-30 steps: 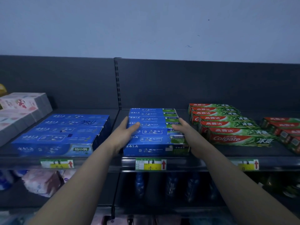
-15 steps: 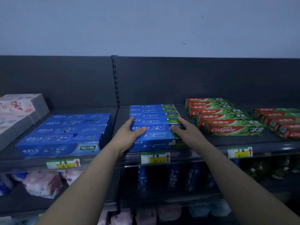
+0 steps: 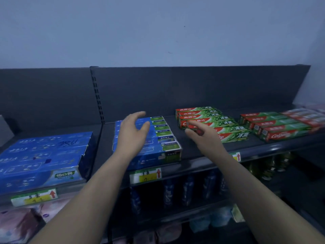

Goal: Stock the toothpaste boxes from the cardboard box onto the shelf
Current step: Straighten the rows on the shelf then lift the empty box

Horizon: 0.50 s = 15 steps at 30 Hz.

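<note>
A stack of blue toothpaste boxes (image 3: pixel 163 140) with green ends lies on the dark top shelf (image 3: pixel 198 161) in the middle. My left hand (image 3: pixel 131 132) hovers just above that stack, fingers spread, holding nothing. My right hand (image 3: pixel 204 136) is lifted to the right of the stack, fingers apart and empty, in front of the red-and-green Colgate boxes (image 3: pixel 211 120). No cardboard box is in view.
A larger block of blue toothpaste boxes (image 3: pixel 44 155) fills the shelf's left bay. More red-and-green boxes (image 3: pixel 281 124) lie at the right. Price tags (image 3: pixel 146 176) line the shelf edge. Blue bottles (image 3: pixel 186 191) and pink packs (image 3: pixel 21 224) sit on lower shelves.
Both hands have let go of the blue stack and lifted off it, the right hand moving to the right. The view has shifted right and downward.
</note>
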### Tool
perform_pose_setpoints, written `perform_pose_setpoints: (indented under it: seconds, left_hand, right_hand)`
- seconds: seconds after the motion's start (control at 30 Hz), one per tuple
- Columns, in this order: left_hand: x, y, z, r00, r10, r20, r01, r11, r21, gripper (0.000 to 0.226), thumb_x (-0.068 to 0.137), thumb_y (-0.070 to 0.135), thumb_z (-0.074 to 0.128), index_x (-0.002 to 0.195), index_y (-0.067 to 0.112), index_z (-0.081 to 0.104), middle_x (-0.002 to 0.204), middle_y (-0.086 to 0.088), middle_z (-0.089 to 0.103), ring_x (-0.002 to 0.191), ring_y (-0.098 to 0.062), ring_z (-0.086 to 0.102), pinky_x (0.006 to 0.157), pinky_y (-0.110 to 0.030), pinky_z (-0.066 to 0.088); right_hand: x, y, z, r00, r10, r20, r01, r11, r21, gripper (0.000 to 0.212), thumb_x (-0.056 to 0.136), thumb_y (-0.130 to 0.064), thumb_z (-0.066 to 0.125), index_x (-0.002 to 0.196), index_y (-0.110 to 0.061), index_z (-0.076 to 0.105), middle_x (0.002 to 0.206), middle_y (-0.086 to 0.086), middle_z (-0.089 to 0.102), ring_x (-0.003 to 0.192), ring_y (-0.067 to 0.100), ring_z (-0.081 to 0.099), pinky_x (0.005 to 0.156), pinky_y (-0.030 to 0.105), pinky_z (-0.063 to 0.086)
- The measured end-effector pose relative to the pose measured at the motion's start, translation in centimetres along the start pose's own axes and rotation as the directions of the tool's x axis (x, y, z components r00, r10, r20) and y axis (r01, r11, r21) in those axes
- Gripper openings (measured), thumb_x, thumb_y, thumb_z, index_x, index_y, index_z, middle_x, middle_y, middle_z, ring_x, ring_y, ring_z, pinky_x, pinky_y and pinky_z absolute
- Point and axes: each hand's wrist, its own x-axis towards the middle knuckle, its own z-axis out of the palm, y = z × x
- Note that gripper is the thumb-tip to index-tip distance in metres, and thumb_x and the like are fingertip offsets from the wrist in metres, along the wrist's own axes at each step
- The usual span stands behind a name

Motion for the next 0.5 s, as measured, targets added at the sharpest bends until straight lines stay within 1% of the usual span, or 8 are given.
perform_pose_setpoints:
  seconds: [0.03,0.07,0.13,0.2,0.23,0.3,0.37,0.5]
  left_hand:
    - [-0.1,1.1,1.3,1.0,0.014,0.018,-0.013,0.999,-0.035,0.036,0.095,0.027,0.055,0.131,0.027,0.052,0.138,0.011,0.048,0.125,-0.024,0.05,0.105,-0.042,0.042]
    - [0.0,1.9,2.9,0.999,0.025,0.04,-0.023,0.998,-0.066,0.037,0.095,0.027,0.056,0.131,0.028,0.052,0.137,0.012,0.049,0.121,-0.02,0.052,0.103,-0.039,0.044]
    - [0.0,3.2,6.3,0.995,0.032,0.091,-0.022,0.994,-0.107,0.041,0.094,0.027,0.058,0.134,0.026,0.05,0.136,0.012,0.049,0.123,-0.008,0.048,0.1,-0.028,0.041]
    - [0.1,4.2,9.9,0.987,-0.014,0.161,0.043,0.983,-0.179,0.047,0.095,0.025,0.057,0.14,0.021,0.044,0.131,0.013,0.049,0.12,-0.004,0.046,0.093,-0.021,0.036]
    - [0.1,4.6,11.6,0.977,-0.052,0.207,0.101,0.968,-0.231,0.049,0.096,0.024,0.056,0.142,0.02,0.04,0.128,0.015,0.048,0.116,-0.002,0.046,0.092,-0.021,0.036]
    - [0.5,4.9,14.6,0.949,-0.139,0.284,0.228,0.924,-0.307,0.049,0.096,0.027,0.055,0.142,0.022,0.038,0.133,0.013,0.051,0.113,-0.005,0.051,0.092,-0.026,0.041]
    - [1.1,4.7,17.0,0.927,-0.218,0.305,0.316,0.892,-0.324,0.043,0.097,0.03,0.052,0.138,0.024,0.04,0.131,0.005,0.056,0.11,-0.012,0.056,0.091,-0.032,0.046]
    - [1.0,4.1,19.3,0.897,-0.327,0.298,0.416,0.854,-0.313,0.037,0.1,0.032,0.045,0.135,0.024,0.037,0.127,0.003,0.057,0.107,-0.015,0.057,0.091,-0.034,0.044]
  right_hand:
    - [0.4,0.6,-1.4,0.999,0.007,-0.042,-0.007,1.0,-0.006,0.042,0.091,-0.028,0.062,0.131,-0.017,0.058,0.129,-0.004,0.057,0.115,0.009,0.052,0.092,0.022,0.039]
    - [0.8,1.4,-2.9,0.997,0.019,-0.081,-0.019,1.0,-0.008,0.041,0.091,-0.028,0.062,0.13,-0.017,0.059,0.131,-0.002,0.057,0.116,0.009,0.051,0.094,0.024,0.039]
    - [1.8,3.4,-5.8,0.99,0.054,-0.133,-0.06,0.997,-0.042,0.042,0.092,-0.032,0.061,0.132,-0.019,0.058,0.14,0.002,0.05,0.128,0.014,0.045,0.104,0.032,0.037]
    - [2.8,6.0,-8.6,0.984,0.113,-0.141,-0.124,0.989,-0.077,0.046,0.093,-0.038,0.056,0.136,-0.022,0.052,0.151,0.004,0.036,0.14,0.017,0.03,0.111,0.037,0.029]
    - [3.3,7.4,-9.8,0.98,0.147,-0.138,-0.16,0.983,-0.086,0.049,0.094,-0.04,0.054,0.139,-0.023,0.048,0.154,0.004,0.031,0.143,0.018,0.025,0.112,0.039,0.026]
    - [3.9,9.9,-11.7,0.967,0.224,-0.125,-0.234,0.969,-0.076,0.054,0.095,-0.043,0.05,0.144,-0.025,0.039,0.156,0.003,0.026,0.144,0.02,0.022,0.114,0.042,0.026]
    - [4.4,11.9,-12.7,0.954,0.283,-0.101,-0.288,0.957,-0.039,0.056,0.096,-0.043,0.047,0.148,-0.025,0.033,0.156,0.001,0.027,0.142,0.022,0.026,0.113,0.046,0.029]
    - [5.0,14.1,-12.7,0.953,0.287,-0.094,-0.29,0.957,-0.022,0.052,0.1,-0.035,0.043,0.149,-0.021,0.03,0.152,0.002,0.034,0.137,0.024,0.034,0.107,0.04,0.032]
